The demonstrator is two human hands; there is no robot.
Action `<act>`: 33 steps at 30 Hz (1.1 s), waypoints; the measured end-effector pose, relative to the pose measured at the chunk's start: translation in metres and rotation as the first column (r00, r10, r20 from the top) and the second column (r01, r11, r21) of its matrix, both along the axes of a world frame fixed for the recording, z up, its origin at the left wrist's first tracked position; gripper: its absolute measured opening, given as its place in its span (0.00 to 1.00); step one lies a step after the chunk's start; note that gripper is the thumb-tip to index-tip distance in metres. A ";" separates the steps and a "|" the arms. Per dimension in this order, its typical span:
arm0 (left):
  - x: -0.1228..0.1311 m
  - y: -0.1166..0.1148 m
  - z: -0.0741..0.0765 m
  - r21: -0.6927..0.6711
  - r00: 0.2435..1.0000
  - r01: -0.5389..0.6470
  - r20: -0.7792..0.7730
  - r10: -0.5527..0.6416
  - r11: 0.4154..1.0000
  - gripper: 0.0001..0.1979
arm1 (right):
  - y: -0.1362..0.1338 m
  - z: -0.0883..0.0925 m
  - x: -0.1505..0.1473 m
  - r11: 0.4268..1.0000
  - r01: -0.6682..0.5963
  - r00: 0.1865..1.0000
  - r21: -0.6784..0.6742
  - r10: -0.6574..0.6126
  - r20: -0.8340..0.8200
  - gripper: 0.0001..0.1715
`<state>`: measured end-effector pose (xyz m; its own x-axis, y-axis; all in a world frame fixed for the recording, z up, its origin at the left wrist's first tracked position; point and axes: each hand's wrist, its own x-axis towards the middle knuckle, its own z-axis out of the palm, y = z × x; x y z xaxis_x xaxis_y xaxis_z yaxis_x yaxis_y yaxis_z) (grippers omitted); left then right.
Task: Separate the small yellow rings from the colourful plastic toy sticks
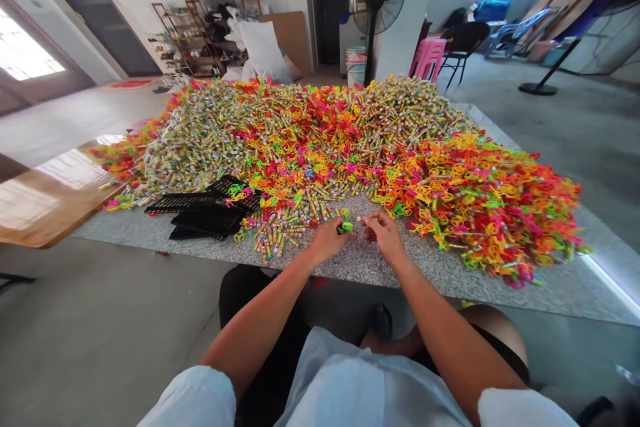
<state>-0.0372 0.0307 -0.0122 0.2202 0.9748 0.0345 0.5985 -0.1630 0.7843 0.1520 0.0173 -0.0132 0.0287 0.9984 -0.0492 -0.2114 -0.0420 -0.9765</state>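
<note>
Left hand point(327, 239): my grip is closed on a green plastic piece point(346, 224) with a looped top; something dark shows against it, too small to name.
Right hand point(387, 238): my grip is pinched at the fingertips on a small pale piece point(361, 219), near the green one but apart from it, above the front of the table point(440, 271).
Pinch: the weak point, I judge; so little of the pale piece shows that a loose or off-centre hold could let it slip.
Drop: if it fell leftward among the printed tubes point(274, 240), I might struggle to pick it out.
Bright heap: the plastic loops point(493, 193) on my right lie close to the front edge; a brush from my forearm could spill some, and open shapes may snag and drag neighbours along.
Black trays point(205, 221): stacked askew with a few loops on top, so a bump on my left could slide them.
Table surface: speckled grey, stone-like, seemingly hard; round things would probably roll on it.
Tubes: short, slim cylinders with yellow, white and green patterning.
Loops: thin, curled plastic in orange, yellow, pink and lime.
Trays: flat, thin, dark, pierced by rows of slots.
</note>
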 end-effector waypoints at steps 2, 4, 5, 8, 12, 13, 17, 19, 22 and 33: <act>0.003 -0.001 0.000 -0.124 0.966 0.067 0.255 -0.034 0.990 0.11 | -0.009 0.003 -0.001 1.000 0.004 0.999 0.015 -0.003 -0.040 0.17; 0.005 -0.002 0.001 -0.231 0.894 0.119 0.448 -0.002 0.966 0.14 | -0.016 0.007 0.000 1.000 0.016 0.996 0.020 -0.014 -0.086 0.17; 0.005 -0.003 0.003 -0.260 0.862 0.121 0.506 0.029 0.958 0.16 | -0.018 0.008 0.000 0.999 0.031 0.994 0.014 -0.029 -0.106 0.18; 0.005 -0.004 0.008 -0.255 0.822 0.057 0.561 0.100 0.965 0.17 | -0.023 0.012 0.004 0.998 0.062 0.988 -0.014 -0.063 -0.138 0.19; 0.006 -0.004 0.015 -0.224 0.803 0.018 0.584 0.119 0.974 0.16 | -0.028 0.012 0.007 1.000 0.029 0.995 -0.010 -0.030 -0.092 0.18; 0.007 -0.004 0.016 -0.226 0.797 0.024 0.592 0.118 0.974 0.16 | -0.029 0.012 0.007 1.000 0.017 0.997 -0.006 -0.018 -0.078 0.18; 0.010 -0.006 0.019 -0.219 0.819 0.055 0.567 0.081 0.974 0.18 | -0.032 0.016 0.007 1.000 0.008 1.000 -0.006 -0.008 -0.006 0.15; 0.010 -0.007 0.019 -0.187 0.850 0.053 0.524 0.054 0.981 0.17 | -0.034 0.021 0.008 1.000 0.022 0.999 0.004 -0.022 0.041 0.13; 0.009 -0.007 0.019 -0.134 0.886 0.003 0.461 0.060 0.991 0.14 | -0.036 0.026 0.010 1.000 0.024 0.993 0.020 -0.026 0.119 0.10; 0.015 -0.008 0.014 -0.130 0.872 0.027 0.487 0.040 0.991 0.14 | -0.031 0.021 0.005 0.995 0.055 0.982 -0.086 -0.038 0.187 0.12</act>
<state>-0.0225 0.0230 0.0015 0.2020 0.9793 0.0099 0.1350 -0.0378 0.9901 0.1570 -0.0141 0.0080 0.0925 0.9873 -0.1289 -0.0310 -0.1266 -0.9915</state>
